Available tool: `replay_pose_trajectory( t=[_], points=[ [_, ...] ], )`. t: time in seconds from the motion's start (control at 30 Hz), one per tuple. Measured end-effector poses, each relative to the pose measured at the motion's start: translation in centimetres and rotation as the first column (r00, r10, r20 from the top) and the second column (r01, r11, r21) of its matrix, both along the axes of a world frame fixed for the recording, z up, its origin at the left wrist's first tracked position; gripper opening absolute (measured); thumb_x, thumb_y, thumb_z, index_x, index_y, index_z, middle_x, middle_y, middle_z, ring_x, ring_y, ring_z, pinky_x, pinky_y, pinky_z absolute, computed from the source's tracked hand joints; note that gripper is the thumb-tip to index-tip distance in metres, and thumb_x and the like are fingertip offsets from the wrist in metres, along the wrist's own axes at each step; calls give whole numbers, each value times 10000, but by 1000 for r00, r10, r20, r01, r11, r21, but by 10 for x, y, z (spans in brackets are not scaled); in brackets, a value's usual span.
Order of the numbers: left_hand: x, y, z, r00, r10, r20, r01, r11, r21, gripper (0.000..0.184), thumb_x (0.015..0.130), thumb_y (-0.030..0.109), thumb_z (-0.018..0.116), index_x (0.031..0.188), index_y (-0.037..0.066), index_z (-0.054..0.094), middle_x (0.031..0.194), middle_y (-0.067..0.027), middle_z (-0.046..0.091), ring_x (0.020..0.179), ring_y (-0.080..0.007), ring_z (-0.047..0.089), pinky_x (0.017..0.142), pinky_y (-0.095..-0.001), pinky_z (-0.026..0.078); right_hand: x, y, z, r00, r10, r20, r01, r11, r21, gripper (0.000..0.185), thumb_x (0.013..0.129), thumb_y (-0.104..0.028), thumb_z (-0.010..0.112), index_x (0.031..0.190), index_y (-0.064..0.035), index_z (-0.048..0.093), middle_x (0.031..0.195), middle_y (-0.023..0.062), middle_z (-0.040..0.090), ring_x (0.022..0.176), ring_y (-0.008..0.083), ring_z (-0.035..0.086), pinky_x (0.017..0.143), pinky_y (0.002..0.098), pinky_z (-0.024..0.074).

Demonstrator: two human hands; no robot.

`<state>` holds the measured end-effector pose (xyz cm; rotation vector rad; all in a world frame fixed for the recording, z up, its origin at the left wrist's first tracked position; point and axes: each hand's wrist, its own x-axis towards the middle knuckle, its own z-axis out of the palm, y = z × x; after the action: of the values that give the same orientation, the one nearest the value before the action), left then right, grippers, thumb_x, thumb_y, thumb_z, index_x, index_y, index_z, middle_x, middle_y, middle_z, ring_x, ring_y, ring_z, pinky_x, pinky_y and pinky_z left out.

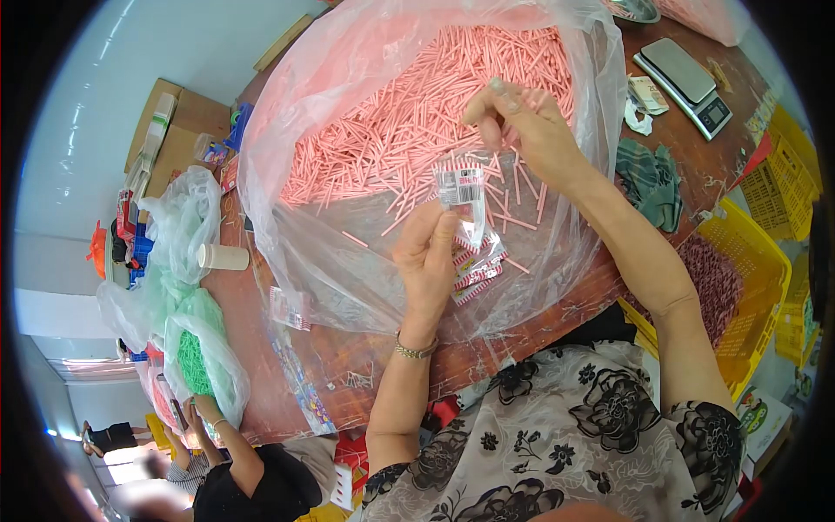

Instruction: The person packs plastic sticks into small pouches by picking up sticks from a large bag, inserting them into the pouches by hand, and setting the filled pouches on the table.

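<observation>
My left hand (425, 250) pinches a small clear packet (471, 224) with a red-and-white striped edge and a barcode label. Pink sticks show at the packet's upper end. Just above it, my right hand (532, 130) hovers with fingers bent and apart; no item shows in it. Behind both hands, a large clear plastic bag (270, 165) lies spread open, heaped with thin pink sticks (391, 122). More striped packets (477, 277) lie on the plastic beside my left hand, and a few loose sticks are scattered around them.
A digital scale (683, 74), a banknote (648, 94) and a green cloth (648, 183) lie right. Yellow crates (761, 270) stand beside the table. A white cup (223, 257), another packet (290, 308) and a bag of green strands (193, 357) are left, near a co-worker (252, 474).
</observation>
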<state>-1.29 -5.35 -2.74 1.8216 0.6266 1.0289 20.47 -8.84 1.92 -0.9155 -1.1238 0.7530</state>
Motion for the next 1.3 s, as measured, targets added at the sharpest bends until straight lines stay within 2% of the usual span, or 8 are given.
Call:
replay_pose_trajectory(
  t=[0.2,0.4,0.7,0.8,0.93,1.03,1.17,1.3],
  points=[
    [5,-7,0,996,60,-62,-47,979,200,217,887,-12,665,1094,27,715,1069,-108,688,932,-199,653,792,-319,525,-17,3,0,997,-26,-79,44,971,236,559,1072,-424,345,961,-20,716,889,59,699,864,135,638,852,301,498],
    [7,-8,-1,993,68,-96,-33,944,328,194,867,3,690,1057,31,723,1019,-121,691,890,-227,661,761,-295,518,-37,-2,-2,997,-71,-18,73,990,118,526,1063,-403,393,970,3,715,971,71,707,979,156,638,922,320,477],
    [5,-12,-9,985,172,0,-169,972,163,146,891,-12,662,1028,-4,711,919,-94,681,738,-145,621,656,-277,497,-37,0,-14,979,142,146,-86,938,-336,440,983,-411,577,1003,12,695,900,82,684,905,156,619,856,319,472],
    [4,-13,1,981,149,127,-133,983,-128,165,902,-18,652,1059,-6,702,935,-72,670,757,-110,600,652,-261,497,-15,-8,-2,878,40,476,10,995,-101,376,931,-362,662,982,9,692,841,68,675,829,139,618,765,309,497],
    [3,-6,6,985,129,112,-140,986,94,232,906,-21,644,1134,6,679,982,-70,658,783,-101,592,674,-257,504,1,-13,5,893,219,394,-127,961,-247,228,860,-199,726,935,13,691,778,29,659,721,86,589,661,249,483],
    [7,-14,10,988,81,131,-81,997,0,293,905,-21,647,1196,9,649,1019,-73,649,847,-110,599,724,-263,517,-11,-17,2,988,113,107,-98,986,-136,158,848,-145,719,921,-7,699,753,4,639,687,51,564,618,229,463],
    [9,-38,29,988,150,-41,-135,961,243,397,922,-37,620,1314,-4,571,1118,-85,648,969,-158,624,840,-287,528,2,-62,9,980,-137,143,140,990,-11,81,864,-93,695,908,-27,680,752,-24,615,643,17,523,562,208,426],
    [6,-102,12,993,110,-30,-104,980,168,331,901,-65,594,1232,-65,594,1083,-150,654,923,-221,615,820,-325,504,46,-167,-19,842,-524,125,529,849,-2,42,899,-54,663,925,-22,658,790,-10,636,643,33,540,548,196,424]
  ],
)
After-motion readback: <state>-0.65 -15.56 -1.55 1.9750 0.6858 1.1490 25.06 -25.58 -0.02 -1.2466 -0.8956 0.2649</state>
